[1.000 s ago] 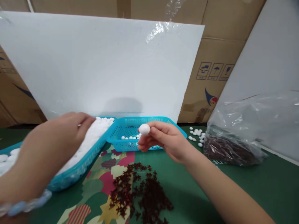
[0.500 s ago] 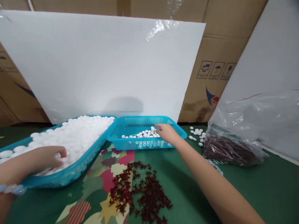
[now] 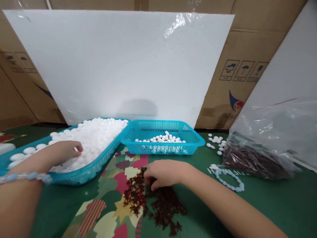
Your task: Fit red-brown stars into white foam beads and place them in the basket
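Note:
My left hand, with a beaded bracelet on its wrist, rests over small white oval balls heaped in the left blue basket. Its thumb and forefinger are curled nearly together; whether a ball sits between them is hidden. Above a pile of dark red-brown star-shaped pieces is my right hand. Its fingers point down and curve, with a small gap between thumb and forefinger, and no piece shows in them. A second blue basket behind it holds a low heap of white balls.
On the right lie loose white balls, a blue-and-white beaded bracelet and a clear plastic bag of brown pieces. A white board leans on cardboard boxes behind. Green patterned sheeting covers the table.
My right hand has left the second basket and come down toward me to the star-shaped pieces. Left thumb and forefinger have drawn closer. The whole view has shifted slightly.

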